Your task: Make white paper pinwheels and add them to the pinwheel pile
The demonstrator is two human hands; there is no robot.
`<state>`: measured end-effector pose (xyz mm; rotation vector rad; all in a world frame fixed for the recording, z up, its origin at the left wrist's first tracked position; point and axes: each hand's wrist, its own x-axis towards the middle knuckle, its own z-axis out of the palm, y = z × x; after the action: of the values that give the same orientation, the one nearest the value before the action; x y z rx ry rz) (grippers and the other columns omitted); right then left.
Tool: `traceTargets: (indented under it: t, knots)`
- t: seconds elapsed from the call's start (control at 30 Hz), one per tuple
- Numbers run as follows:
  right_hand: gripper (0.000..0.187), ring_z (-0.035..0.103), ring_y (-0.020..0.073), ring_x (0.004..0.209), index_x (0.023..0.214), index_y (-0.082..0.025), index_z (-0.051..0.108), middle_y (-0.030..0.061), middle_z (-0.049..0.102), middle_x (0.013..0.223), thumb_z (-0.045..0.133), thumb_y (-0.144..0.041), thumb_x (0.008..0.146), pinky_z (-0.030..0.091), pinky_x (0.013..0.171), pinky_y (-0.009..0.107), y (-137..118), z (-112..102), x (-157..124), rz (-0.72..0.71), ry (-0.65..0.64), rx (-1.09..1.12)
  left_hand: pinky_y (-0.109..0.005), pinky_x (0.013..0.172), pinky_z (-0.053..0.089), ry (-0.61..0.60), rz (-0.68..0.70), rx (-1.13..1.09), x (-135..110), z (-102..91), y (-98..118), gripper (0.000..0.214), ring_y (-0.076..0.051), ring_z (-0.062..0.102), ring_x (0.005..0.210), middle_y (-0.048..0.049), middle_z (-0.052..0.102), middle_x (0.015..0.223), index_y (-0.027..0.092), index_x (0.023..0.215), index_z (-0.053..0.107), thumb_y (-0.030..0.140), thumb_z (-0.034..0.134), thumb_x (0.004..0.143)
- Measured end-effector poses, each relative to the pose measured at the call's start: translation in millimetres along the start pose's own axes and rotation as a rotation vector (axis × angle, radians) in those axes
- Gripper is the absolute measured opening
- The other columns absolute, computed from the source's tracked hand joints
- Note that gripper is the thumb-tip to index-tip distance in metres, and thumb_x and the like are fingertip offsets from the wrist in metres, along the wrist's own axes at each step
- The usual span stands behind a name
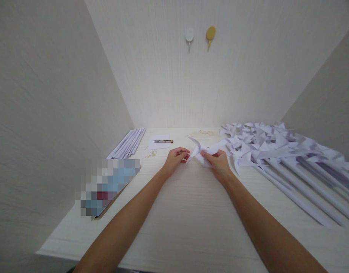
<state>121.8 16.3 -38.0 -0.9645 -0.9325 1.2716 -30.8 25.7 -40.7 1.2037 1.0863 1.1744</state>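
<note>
A white paper pinwheel with curved blades is held just above the table. My right hand pinches it near its middle, thumb on top. By its left blade is my left hand, its fingers curled together; what they hold, if anything, is too small to make out. Behind the hands, small thread snips lie on a white sheet of paper. Small pale scraps are scattered in front of that sheet.
Many finished paper pinwheels on paper sticks are heaped at the right. Rolled paper sticks lie at the back left. A blurred-out flat item rests at the left edge. Two hooks hang on the back wall.
</note>
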Motion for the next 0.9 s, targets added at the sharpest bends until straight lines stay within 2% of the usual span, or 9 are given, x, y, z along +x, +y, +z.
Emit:
traceTargets:
  t: [0.2,0.37,0.6,0.73,0.9]
  knots:
    - [0.016,0.055,0.0092,0.052,0.060,-0.017,0.065,-0.0025,0.066,0.060,0.072,-0.023,0.047,0.042,0.053,0.021,1,0,0,0.022,-0.010,0.020,-0.018,0.048,0.039,0.048,0.021,0.003,-1,1.6,3,0.014,-0.006,0.050,0.050,0.0021,0.056,0.056,0.013,0.068,0.058,0.018,0.063,0.055]
    - [0.016,0.056,0.0097,0.052,0.061,-0.017,0.065,-0.0023,0.066,0.060,0.072,-0.023,0.048,0.043,0.053,0.022,0,0,0,0.023,-0.009,0.024,-0.018,0.045,0.037,0.100,0.059,0.061,5,4.0,3,0.010,-0.005,0.045,0.044,0.0039,0.052,0.050,0.012,0.064,0.058,0.015,0.062,0.055]
    - [0.019,0.057,0.0114,0.054,0.062,-0.015,0.064,-0.0007,0.066,0.062,0.072,-0.024,0.047,0.045,0.055,0.024,-1,1,-2,0.028,-0.012,0.006,-0.018,0.043,0.033,0.057,0.065,0.213,21,0.6,6,0.009,-0.005,0.042,0.039,0.0043,0.050,0.042,0.010,0.063,0.060,0.007,0.061,0.054]
    - [0.018,0.057,0.0112,0.053,0.062,-0.016,0.064,-0.0014,0.066,0.060,0.071,-0.024,0.047,0.045,0.054,0.023,-2,1,-2,0.040,-0.020,0.017,-0.019,0.044,0.035,0.102,0.082,0.283,34,-19.0,14,0.012,-0.006,0.044,0.039,0.0046,0.049,0.040,0.010,0.065,0.061,0.007,0.062,0.052]
    - [0.017,0.057,0.0120,0.052,0.059,-0.017,0.063,-0.0014,0.065,0.058,0.072,-0.024,0.047,0.044,0.051,0.024,-2,1,-1,0.065,-0.019,0.021,-0.021,0.046,0.036,0.281,0.089,0.411,48,-67.1,42,0.010,-0.007,0.045,0.040,0.0032,0.050,0.041,0.011,0.059,0.061,0.009,0.063,0.050]
